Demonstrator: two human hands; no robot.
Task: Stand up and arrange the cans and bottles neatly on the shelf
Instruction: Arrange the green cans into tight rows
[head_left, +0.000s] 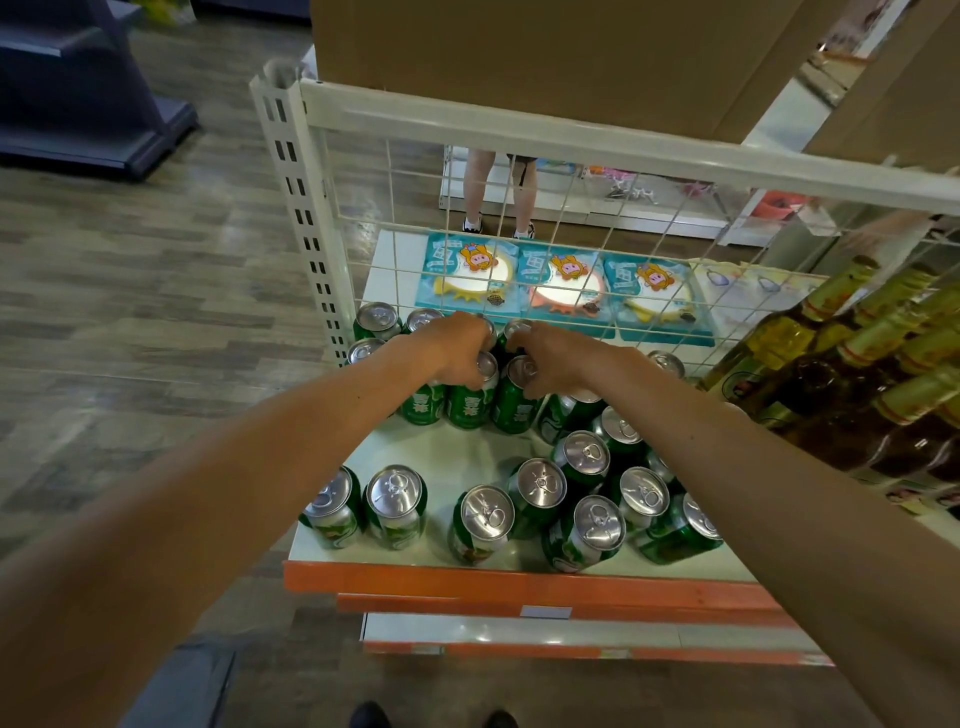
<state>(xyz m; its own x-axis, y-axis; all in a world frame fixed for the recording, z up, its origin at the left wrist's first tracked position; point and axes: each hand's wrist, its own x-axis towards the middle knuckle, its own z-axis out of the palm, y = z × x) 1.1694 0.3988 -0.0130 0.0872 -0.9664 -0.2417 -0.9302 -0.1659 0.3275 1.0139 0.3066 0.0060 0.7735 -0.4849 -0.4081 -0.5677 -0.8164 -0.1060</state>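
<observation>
Left hand (460, 351): I have it reaching to the far middle of the shelf, fingers curled down over the top of the left-hand can (470, 408) and gripping it.
Right hand (558, 364): just beside the left, fingers curled round the rim of the right-hand can (517, 410) and holding it.
Held cans: both green and upright, side by side and touching, in a row with other green cans in the far half of the shelf.
Far-left cans (377, 319): a few upright ones stand against the wire grid (519, 208), close to the slotted post (306, 218).
Near cans (397, 506): a loose scatter along the near edge, silver tops up. Two sit at the near left, and more are bunched toward the near right under my right forearm. I cannot tell whether the rightmost one is leaning.
Bottles (831, 364): brown glass with yellow foil necks, crowded at the far right of the shelf.
Shelf (457, 457): white deck with an orange front lip, and a bare patch in the middle between the two groups of cans.
Packets (561, 291): three teal ones lying flat beyond the grid.
Cardboard box (545, 52): sits on top of the frame, above the grid.
Another person's legs (498, 192): standing well beyond the grid, on the wooden floor.
</observation>
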